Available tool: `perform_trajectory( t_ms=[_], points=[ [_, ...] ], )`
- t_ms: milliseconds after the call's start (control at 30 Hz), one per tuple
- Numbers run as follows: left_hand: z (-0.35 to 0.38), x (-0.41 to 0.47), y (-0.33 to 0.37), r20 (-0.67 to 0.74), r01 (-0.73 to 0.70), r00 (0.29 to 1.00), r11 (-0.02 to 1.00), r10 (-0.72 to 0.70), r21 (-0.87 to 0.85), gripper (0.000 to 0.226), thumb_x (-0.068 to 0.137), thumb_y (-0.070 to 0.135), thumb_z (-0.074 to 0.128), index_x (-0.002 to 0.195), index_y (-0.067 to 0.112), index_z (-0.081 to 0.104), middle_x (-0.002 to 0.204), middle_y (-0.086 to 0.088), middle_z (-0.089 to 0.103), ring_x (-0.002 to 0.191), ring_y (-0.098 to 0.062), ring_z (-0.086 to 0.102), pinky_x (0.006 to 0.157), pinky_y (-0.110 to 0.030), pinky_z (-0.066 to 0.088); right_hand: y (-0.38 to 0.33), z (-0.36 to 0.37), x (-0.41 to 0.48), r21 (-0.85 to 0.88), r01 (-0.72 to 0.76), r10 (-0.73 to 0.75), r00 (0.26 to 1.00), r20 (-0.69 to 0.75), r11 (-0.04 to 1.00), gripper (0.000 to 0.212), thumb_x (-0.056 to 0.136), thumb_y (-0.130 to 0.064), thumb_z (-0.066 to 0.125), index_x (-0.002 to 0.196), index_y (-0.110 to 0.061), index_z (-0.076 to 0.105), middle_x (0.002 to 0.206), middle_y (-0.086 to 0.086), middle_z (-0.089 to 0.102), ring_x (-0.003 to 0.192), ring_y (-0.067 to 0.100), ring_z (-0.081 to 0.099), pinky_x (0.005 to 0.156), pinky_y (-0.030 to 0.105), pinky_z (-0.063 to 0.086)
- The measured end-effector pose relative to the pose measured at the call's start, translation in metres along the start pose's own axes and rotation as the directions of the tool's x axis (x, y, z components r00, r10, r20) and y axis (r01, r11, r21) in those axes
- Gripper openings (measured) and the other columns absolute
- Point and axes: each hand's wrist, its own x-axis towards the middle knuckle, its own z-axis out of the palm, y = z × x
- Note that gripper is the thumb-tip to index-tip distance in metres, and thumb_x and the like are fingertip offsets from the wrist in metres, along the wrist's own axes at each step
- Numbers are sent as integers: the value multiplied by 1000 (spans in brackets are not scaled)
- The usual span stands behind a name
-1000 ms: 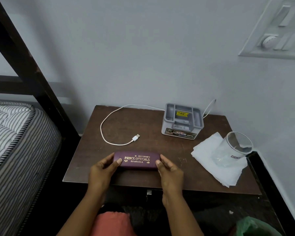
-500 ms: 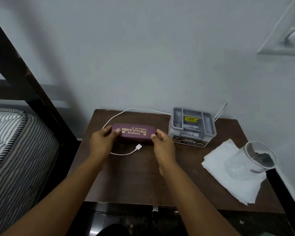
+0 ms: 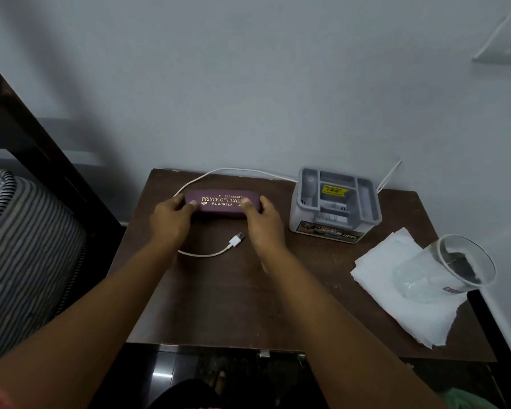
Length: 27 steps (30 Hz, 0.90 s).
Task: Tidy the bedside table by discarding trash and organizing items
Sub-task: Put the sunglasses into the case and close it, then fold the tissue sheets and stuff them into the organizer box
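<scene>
maroon spectacle case (image 3: 223,203): closed, flat, rear-left on bedside table (image 3: 219,305) | white USB cable (image 3: 207,254): looped round case | grey organizer (image 3: 335,205): upright, rear | white tissue (image 3: 396,293): right, under clear glass (image 3: 455,267)

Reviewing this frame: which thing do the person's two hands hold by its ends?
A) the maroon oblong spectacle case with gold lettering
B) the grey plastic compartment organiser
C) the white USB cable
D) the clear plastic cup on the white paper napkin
A: the left hand and the right hand each grip one end of the maroon oblong spectacle case with gold lettering.
</scene>
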Motion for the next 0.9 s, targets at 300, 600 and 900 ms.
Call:
perform_trajectory(
  t_ms=[300, 600, 900],
  points=[
    [-6, -61, 22, -73, -109, 992, 994, 107, -27, 21, 87, 24, 60, 107, 21, 65, 106, 5, 65, 105, -20, 57, 99, -39, 44, 14, -27, -48, -71, 151, -151, 988, 8, 986, 53, 93, -36, 51, 142, -20, 36, 146, 3, 41, 130, 15, 42, 110, 35, 33],
    [56, -154, 16, 323, -377, 884, 924, 338, 65, 37, 89, 17, 58, 126, 19, 56, 133, -2, 55, 126, -16, 49, 110, -32, 35, 57, -118, -134, 14, 125, -113, 930, -350, 992, 16, 89, -25, 60, 104, -25, 63, 100, -13, 65, 95, 1, 61, 80, 16, 49],
    [167, -209, 35, 857, -932, 358, 203, 372, 301, 77, 91, 49, 44, 150, 16, 7, 160, -1, 2, 147, -15, -5, 118, -39, -10, 74, -206, -117, -2, 28, -22, 748, -663, 1000, 101, 59, -17, 87, 138, -9, 26, 142, 11, 28, 130, 22, 36, 106, 36, 35]
  ],
)
